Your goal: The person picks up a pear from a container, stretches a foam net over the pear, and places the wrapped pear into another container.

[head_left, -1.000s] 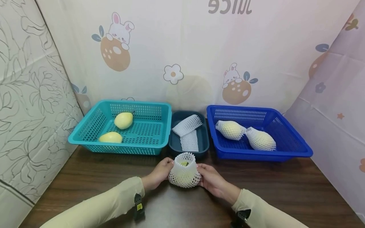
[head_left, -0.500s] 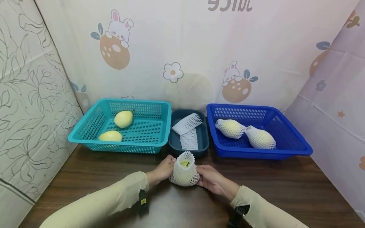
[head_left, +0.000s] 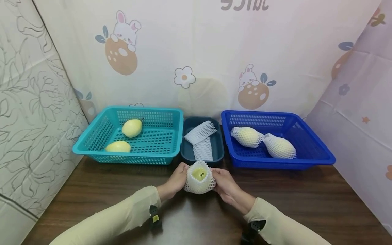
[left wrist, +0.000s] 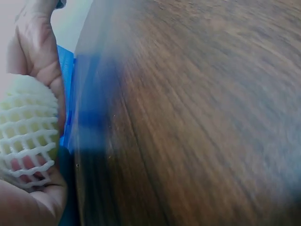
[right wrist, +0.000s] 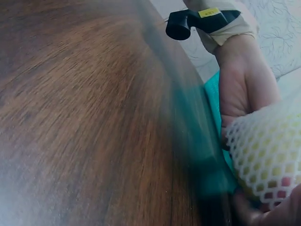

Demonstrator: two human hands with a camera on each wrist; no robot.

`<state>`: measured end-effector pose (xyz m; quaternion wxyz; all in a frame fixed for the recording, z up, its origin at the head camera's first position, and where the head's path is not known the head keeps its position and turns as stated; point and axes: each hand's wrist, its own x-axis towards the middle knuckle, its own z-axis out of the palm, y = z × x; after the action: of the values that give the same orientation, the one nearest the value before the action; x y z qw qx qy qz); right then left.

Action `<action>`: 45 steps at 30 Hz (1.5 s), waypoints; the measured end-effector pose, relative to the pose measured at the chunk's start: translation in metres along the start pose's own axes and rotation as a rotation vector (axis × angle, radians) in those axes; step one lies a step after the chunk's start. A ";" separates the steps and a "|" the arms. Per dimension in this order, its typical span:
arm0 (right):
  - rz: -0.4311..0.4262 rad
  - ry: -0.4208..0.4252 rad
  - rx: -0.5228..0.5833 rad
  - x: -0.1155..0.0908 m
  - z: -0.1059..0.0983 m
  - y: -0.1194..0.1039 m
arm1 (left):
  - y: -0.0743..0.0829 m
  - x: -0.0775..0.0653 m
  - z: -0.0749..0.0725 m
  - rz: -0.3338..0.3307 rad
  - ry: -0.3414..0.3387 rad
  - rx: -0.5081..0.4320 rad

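Observation:
A yellow pear (head_left: 199,174) sits inside a white foam net sleeve (head_left: 199,187), its dark stem showing through the sleeve's open top. The left hand (head_left: 175,181) grips the sleeved pear from the left side, and the right hand (head_left: 228,187) grips it from the right. In the left wrist view the foam net (left wrist: 28,132) lies between both hands, with fingertips seen through its mesh. The right wrist view also has the net (right wrist: 268,150) stretched around the fruit, one hand behind it and part of the other at the lower edge. Some fingers are hidden behind the net.
A teal basket (head_left: 134,158) with two bare pears stands at the back left. Behind the hands, a small dark blue tray (head_left: 187,153) holds two flat foam nets (head_left: 203,149). At the back right, a blue basket (head_left: 275,165) holds two net-covered pears (head_left: 280,147).
The sleeved pear has risen slightly and tipped so its open top faces more toward the head camera. Both hands have moved up a little with it, still holding it.

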<state>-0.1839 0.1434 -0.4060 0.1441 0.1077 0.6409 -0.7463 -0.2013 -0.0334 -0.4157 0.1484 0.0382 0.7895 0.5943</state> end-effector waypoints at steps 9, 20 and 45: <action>-0.089 0.100 0.031 0.005 0.011 -0.002 | -0.005 -0.001 0.003 -0.028 0.063 -0.170; -0.141 0.130 0.091 0.010 0.016 -0.008 | -0.002 0.001 0.005 -0.093 0.006 -0.413; -0.111 -0.056 0.152 0.012 0.005 -0.011 | 0.004 0.002 0.011 -0.107 -0.111 -0.618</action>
<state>-0.1995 0.1390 -0.3990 0.1117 0.0615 0.5833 -0.8022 -0.2011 -0.0219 -0.4148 0.2270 -0.0179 0.5630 0.7945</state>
